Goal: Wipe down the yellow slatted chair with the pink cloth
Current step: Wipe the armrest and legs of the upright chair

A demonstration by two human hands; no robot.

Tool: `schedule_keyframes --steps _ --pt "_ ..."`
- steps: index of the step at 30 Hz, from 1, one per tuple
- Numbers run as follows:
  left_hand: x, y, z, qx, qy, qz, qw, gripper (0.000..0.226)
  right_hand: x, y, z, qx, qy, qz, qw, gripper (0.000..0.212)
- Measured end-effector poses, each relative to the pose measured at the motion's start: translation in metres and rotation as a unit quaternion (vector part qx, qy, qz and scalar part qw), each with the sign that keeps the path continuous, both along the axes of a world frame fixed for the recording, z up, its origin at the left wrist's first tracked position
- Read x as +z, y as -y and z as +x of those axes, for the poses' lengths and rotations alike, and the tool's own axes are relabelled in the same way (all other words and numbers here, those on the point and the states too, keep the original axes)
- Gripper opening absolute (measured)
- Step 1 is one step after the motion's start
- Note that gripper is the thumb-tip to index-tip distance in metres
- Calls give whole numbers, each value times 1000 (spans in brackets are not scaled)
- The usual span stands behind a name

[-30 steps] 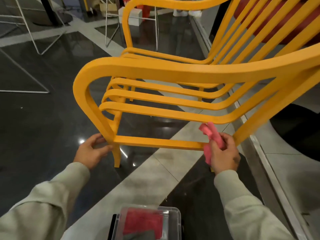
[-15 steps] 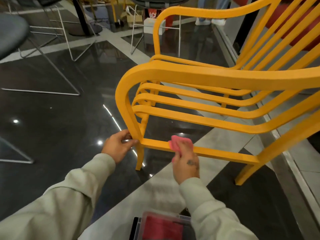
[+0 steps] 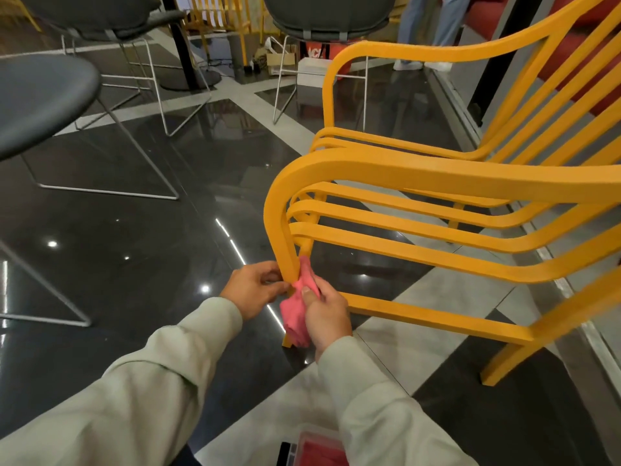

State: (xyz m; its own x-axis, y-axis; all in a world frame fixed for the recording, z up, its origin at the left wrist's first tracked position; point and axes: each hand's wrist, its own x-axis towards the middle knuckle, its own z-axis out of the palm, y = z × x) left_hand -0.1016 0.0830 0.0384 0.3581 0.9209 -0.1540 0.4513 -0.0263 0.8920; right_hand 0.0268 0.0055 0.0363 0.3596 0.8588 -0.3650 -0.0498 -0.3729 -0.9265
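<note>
The yellow slatted chair (image 3: 437, 183) fills the right half of the view, its near armrest curving down into the front left leg. My right hand (image 3: 324, 314) grips the bunched pink cloth (image 3: 299, 311) and presses it against that leg where the low side rail meets it. My left hand (image 3: 253, 285) pinches the same leg from the left, fingers touching its edge just above the cloth. The cloth hides most of the leg's lower part.
Dark-cushioned wire-frame chairs (image 3: 50, 95) stand on the glossy black floor to the left and behind. A clear box holding red cloth (image 3: 319, 449) sits at the bottom edge below my arms. A person's legs (image 3: 426, 28) stand far back. A raised grey ledge (image 3: 571, 297) runs along the right.
My right hand slid the pink cloth left along the low side rail, from its rear end to the front leg. My left hand stayed on that leg. The view shifted left.
</note>
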Motion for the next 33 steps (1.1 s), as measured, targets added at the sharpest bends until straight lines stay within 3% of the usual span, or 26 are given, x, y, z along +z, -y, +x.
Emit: schedule_keyframes --steps 2,8,12,14,18,22,28,33 --pt "12 -3 -4 -20 -3 -3 1000 24 6 3 0 -17 -41 8 999 26" --pt "65 -14 -17 -29 103 -15 994 26 64 -4 2 -15 -174 102 979 27" --pt "98 -14 -21 -34 132 10 991 27 115 -14 2 -14 -316 156 936 27" --pt "116 -12 -21 -35 151 17 988 41 136 -10 7 -7 -395 157 905 27" --pt "151 -11 -13 -42 174 51 983 32 154 0 26 -16 -465 175 868 34" --pt "178 -9 4 -74 121 120 983 30 156 9 47 -60 -516 195 832 34" --pt "214 -4 40 -134 -16 208 969 36 151 32 96 -146 -598 255 746 34" --pt "239 13 95 -189 -122 270 936 26 155 59 160 -187 -569 305 741 33"
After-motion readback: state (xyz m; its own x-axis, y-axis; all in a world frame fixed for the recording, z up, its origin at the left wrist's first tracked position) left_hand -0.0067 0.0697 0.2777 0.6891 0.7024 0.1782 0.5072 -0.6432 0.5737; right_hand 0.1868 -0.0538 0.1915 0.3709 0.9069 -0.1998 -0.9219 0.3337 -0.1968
